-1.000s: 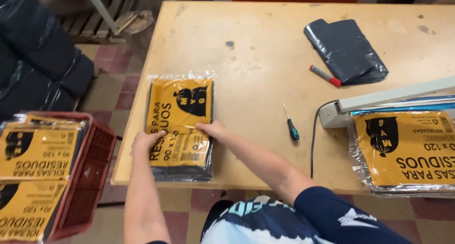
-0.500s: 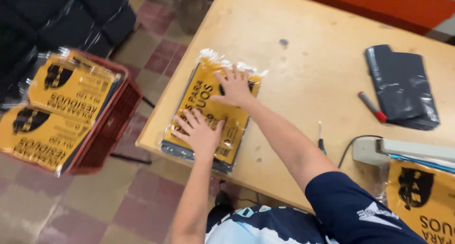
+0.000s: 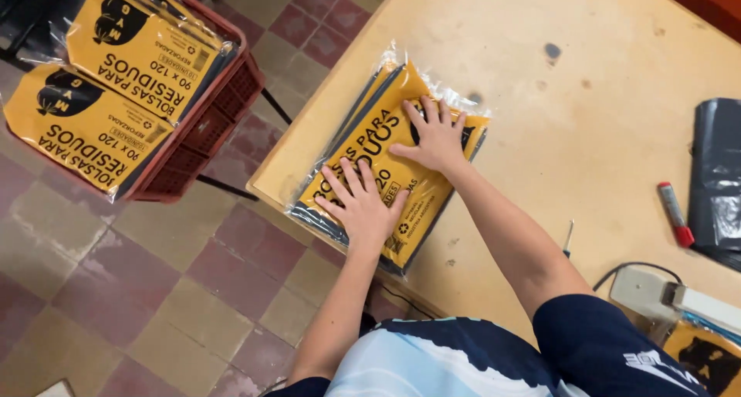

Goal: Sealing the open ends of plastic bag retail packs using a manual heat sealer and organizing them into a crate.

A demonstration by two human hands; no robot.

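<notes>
A flat yellow-and-black packet of bags in clear plastic (image 3: 363,138) lies near the left edge of the wooden table (image 3: 540,119). Both my hands press flat on it with fingers spread. My left hand (image 3: 361,202) rests on the packet's near end, close to the table edge. My right hand (image 3: 432,137) lies on its far end. Neither hand grips anything.
A red plastic crate (image 3: 197,127) stands on the tiled floor to the left, loaded with similar yellow packets (image 3: 116,73). On the table's right side are a folded dark bag (image 3: 718,173), a red marker (image 3: 674,212), a small screwdriver (image 3: 568,238) and a grey sealing machine (image 3: 664,297).
The view has swung left and tilted, so the crate shows more fully. My hands have stayed on the packet, pressing it flat; the left hand has shifted slightly toward its near end.
</notes>
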